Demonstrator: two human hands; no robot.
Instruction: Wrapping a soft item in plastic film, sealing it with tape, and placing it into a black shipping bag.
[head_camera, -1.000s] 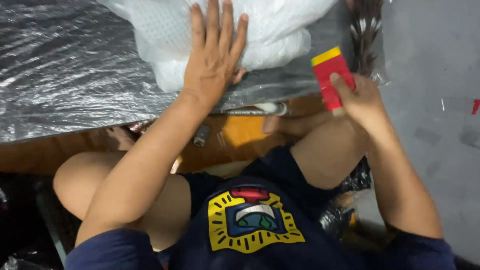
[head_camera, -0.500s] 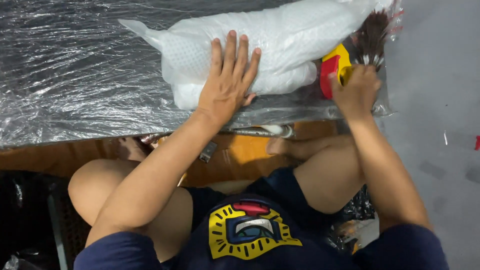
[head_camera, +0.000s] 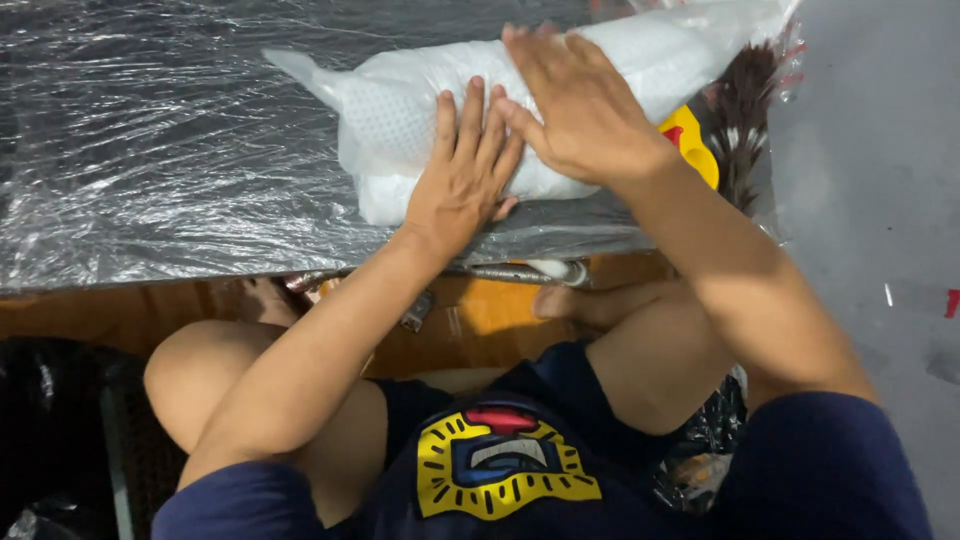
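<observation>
A white, dotted plastic-wrapped bundle (head_camera: 400, 120) lies on a low table covered in crinkled clear film (head_camera: 150, 150). My left hand (head_camera: 465, 175) lies flat on the bundle's near side, fingers spread. My right hand (head_camera: 575, 105) presses flat on top of the bundle just to the right, its fingers overlapping my left fingertips. Neither hand grips anything. A yellow and red object (head_camera: 690, 145) sits on the table beside my right wrist, partly hidden by my arm.
A dark feather duster (head_camera: 745, 110) lies at the table's right end. Grey floor (head_camera: 880, 200) lies to the right. My crossed legs and an orange-brown mat (head_camera: 490, 315) are below the table edge, with a metal bar (head_camera: 520, 272) under the edge.
My right hand let go of the red and yellow object by the table's right end and moved left onto the white bundle. My left hand stayed flat on the bundle.
</observation>
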